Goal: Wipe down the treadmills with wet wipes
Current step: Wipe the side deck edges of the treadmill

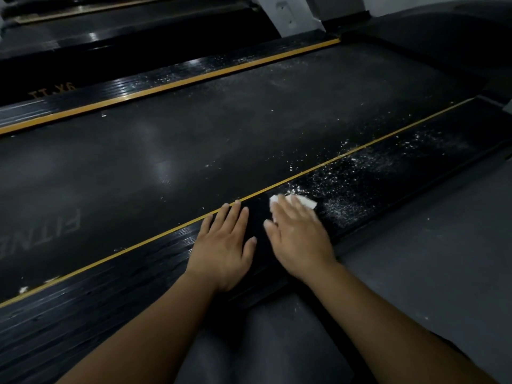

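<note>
I see my right hand [300, 236] flat, fingers straight, pressing the wet wipe [308, 202] onto the treadmill's near side rail [138, 273]; my left hand [224, 245] rests open just beside it.

Dim light; dark grey floor [432, 273] lies just right of the right hand [300, 239], pale wall [342, 5] far beyond it.

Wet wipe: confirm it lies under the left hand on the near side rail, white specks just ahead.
Wrong hand. The head view shows the wet wipe under the right hand on the near side rail, white specks just ahead.
</note>
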### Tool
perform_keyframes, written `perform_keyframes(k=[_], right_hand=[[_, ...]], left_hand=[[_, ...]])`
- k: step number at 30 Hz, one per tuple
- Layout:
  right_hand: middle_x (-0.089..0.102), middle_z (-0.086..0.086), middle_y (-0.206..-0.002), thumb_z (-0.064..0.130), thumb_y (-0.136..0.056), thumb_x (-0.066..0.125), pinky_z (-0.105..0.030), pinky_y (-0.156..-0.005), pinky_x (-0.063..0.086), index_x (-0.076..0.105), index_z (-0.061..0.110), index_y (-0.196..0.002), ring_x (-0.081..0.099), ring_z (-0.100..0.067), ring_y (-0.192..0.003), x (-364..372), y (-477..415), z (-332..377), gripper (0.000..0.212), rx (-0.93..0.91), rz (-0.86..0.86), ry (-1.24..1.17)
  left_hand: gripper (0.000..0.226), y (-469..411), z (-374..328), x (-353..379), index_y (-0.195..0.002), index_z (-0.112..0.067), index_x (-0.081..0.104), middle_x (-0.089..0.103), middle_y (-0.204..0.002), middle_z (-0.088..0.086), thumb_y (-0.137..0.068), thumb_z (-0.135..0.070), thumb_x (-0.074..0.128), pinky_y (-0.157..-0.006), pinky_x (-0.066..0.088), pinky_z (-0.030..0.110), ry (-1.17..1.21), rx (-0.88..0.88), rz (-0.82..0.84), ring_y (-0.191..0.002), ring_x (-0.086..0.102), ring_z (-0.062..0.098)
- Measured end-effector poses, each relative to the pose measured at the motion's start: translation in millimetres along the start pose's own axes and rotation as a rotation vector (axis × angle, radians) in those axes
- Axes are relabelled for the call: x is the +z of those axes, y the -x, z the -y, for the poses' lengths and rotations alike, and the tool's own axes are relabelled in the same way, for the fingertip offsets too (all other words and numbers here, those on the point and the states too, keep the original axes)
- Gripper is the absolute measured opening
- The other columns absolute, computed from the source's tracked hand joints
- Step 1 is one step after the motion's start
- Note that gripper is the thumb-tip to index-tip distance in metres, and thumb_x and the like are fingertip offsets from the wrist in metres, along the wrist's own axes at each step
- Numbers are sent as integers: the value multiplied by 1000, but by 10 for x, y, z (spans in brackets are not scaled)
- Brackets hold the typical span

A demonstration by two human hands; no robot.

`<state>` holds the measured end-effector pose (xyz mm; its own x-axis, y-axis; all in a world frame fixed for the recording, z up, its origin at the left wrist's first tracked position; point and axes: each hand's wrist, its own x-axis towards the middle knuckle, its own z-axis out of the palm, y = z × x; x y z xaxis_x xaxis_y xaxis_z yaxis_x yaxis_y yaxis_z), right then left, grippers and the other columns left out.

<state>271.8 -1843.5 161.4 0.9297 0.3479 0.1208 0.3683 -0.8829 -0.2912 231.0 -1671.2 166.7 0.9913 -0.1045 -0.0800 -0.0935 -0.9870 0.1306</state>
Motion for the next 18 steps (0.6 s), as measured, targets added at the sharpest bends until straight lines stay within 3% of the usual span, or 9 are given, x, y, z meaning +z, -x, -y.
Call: perform_keyframes(k=[3, 6, 9, 14, 18], right_hand=[[40, 1, -159, 49, -99, 21, -38, -121, 24, 40, 20, -154, 28, -19, -150, -67, 250, -157, 65, -149, 46, 3], [42, -2, -158, 53, -97, 12, -40, -120, 25, 43, 18, -152, 30, -22, -149, -142, 51, -421, 71, -4, 7, 19], [37, -8, -158, 56, -97, 9, -47, -118, 29, 46, 12, -146, 28, -30, -148, -85, -208, -255, 75, 109, 23, 56], [45, -10, -145, 52, -98, 28, -44, -102, 47, 55, 14, -139, 36, -28, -134, -21, 99, -15, 62, 6, -56, 29], [40, 1, -156, 52, -100, 26, -43, -117, 32, 36, 19, -154, 33, -18, -146, -51, 197, -213, 65, -83, -5, 11]], left_hand=[[88, -24, 39, 7, -163, -23, 4, -7, -170, -4, -85, -62, -8, -126, -2, 37, 2, 25, -6, -156, -10, 14], [85, -21, 31, 17, -163, -22, 5, -5, -170, -2, -88, -60, -5, -127, -1, 38, -9, 25, -18, -156, -8, 16], [84, -15, 22, 14, -163, -21, 5, -5, -170, -2, -89, -60, -5, -127, 0, 38, -15, 25, -18, -156, -7, 16], [83, -15, 39, 14, -163, -20, 14, 2, -170, -1, -91, -60, 2, -127, 3, 40, 30, 37, -42, -157, -2, 17], [83, -12, 38, 13, -163, -21, 11, -1, -170, -2, -90, -60, -1, -127, 0, 38, 14, 36, -44, -156, -5, 16]])
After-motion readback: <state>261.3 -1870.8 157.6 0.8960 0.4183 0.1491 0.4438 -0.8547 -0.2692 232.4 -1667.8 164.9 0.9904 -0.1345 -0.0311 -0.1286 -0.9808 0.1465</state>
